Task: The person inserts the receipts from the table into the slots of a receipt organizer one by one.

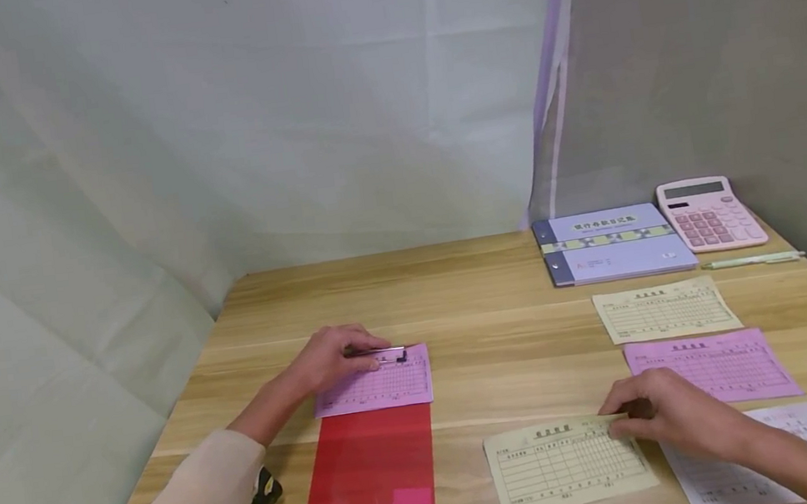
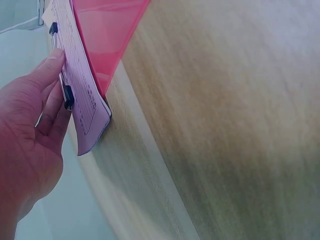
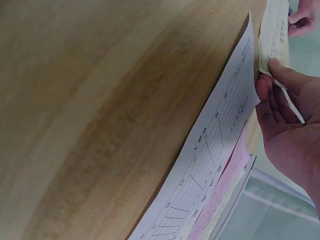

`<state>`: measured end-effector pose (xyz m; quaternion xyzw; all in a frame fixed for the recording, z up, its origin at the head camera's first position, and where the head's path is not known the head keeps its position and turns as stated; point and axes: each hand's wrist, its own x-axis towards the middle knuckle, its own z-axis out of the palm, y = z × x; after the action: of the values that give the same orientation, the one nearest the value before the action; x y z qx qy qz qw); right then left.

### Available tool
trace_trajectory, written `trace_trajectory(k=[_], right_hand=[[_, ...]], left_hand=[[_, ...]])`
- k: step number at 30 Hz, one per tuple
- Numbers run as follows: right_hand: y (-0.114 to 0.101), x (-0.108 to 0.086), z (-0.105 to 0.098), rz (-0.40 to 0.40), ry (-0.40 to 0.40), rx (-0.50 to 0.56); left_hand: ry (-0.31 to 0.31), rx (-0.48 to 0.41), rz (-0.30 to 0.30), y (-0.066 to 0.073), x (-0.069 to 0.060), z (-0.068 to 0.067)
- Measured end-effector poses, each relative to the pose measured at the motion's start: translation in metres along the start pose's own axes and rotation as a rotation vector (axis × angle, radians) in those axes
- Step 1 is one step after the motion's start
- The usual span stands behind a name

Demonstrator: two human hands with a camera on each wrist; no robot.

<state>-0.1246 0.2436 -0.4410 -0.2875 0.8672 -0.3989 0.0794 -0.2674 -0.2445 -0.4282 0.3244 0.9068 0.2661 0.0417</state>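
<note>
My left hand (image 1: 334, 360) grips the metal clip (image 1: 389, 355) at the top of a red clipboard (image 1: 377, 465), thumb on the clip in the left wrist view. Under the clip lies a pink printed form (image 1: 375, 386), covering the board's upper part. My right hand (image 1: 668, 413) pinches the upper right corner of a pale yellow form (image 1: 566, 467), right of the clipboard. In the right wrist view the thumb is on top of that sheet and fingers are beneath it. A white form (image 1: 733, 476) lies partly under my right forearm.
Another pink form (image 1: 727, 363) and a yellow form (image 1: 664, 311) lie up the right side. Behind them are a blue-grey account book (image 1: 615, 247), a pink calculator (image 1: 709, 218) and a light green pen (image 1: 752, 260). Pale cloth (image 1: 355, 106) hangs behind the wooden table (image 1: 454, 296).
</note>
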Motion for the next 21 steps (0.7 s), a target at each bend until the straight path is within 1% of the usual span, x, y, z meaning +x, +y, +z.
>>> trace_trajectory(k=[3,5,10,13,16,21], right_hand=[[-0.001,0.001,-0.002,0.005,0.016,0.002],[-0.003,0.003,-0.004,0.025,0.023,0.009],[-0.009,0.01,-0.013,0.108,0.004,0.103],[-0.013,0.017,-0.018,0.117,0.003,0.141],[-0.016,0.024,-0.023,0.118,0.014,0.131],[-0.023,0.038,-0.029,0.147,0.0,0.159]], left_hand=[[0.0,0.015,-0.001,0.001,0.0,0.0],[-0.002,0.019,-0.005,0.002,-0.001,0.0],[-0.007,0.017,-0.017,0.003,-0.001,0.0],[-0.004,0.027,-0.021,0.003,-0.002,0.0],[-0.002,0.038,-0.024,0.003,-0.002,0.0],[-0.004,0.035,-0.025,0.004,-0.002,0.001]])
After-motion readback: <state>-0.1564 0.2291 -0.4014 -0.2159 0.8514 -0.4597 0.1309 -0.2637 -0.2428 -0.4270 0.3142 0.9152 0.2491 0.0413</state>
